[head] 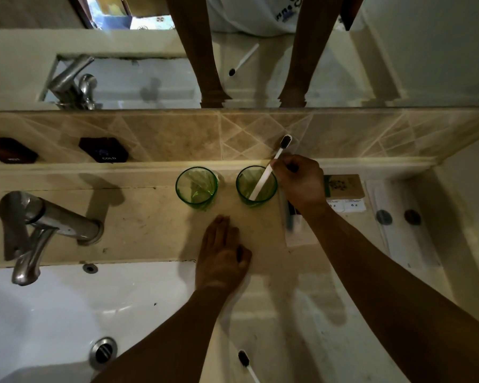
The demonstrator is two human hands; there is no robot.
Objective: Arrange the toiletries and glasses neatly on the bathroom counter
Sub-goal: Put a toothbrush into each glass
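Two green glasses stand side by side at the back of the beige counter: the left glass (197,187) is empty, the right glass (256,186) holds a white toothbrush (263,181) with dark bristles pointing up. My right hand (302,181) grips that toothbrush's handle just above the rim. My left hand (223,255) lies flat on the counter in front of the glasses, holding nothing. A second toothbrush (246,363) lies on the counter's near edge. A wrapped item (295,225) lies partly hidden under my right wrist.
A brown box (343,186) and small white sachets (349,205) lie right of the glasses. A long clear packet (398,225) is further right. The steel tap (42,230) and white basin (67,313) are at the left. The mirror (150,78) rises behind the tiled ledge.
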